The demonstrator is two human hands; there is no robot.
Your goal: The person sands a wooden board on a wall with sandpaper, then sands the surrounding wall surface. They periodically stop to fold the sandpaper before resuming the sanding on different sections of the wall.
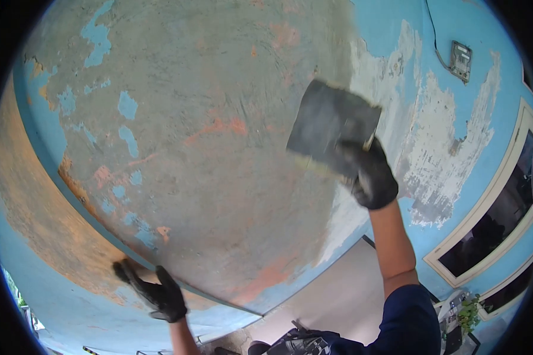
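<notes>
Two gloved hands — right hand [368, 174] clamps trowel [331, 126], wall [207, 148]

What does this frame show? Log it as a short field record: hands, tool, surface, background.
right hand: black glove, raised, gripping a flat scraper blade held against the ceiling
left hand: black glove, fingers resting on the ceiling edge, holding nothing
surface: ceiling, blue paint mostly stripped to grey, orange patches
background: blue wall with flaking paint, white-framed window, small wall box with cable
</notes>
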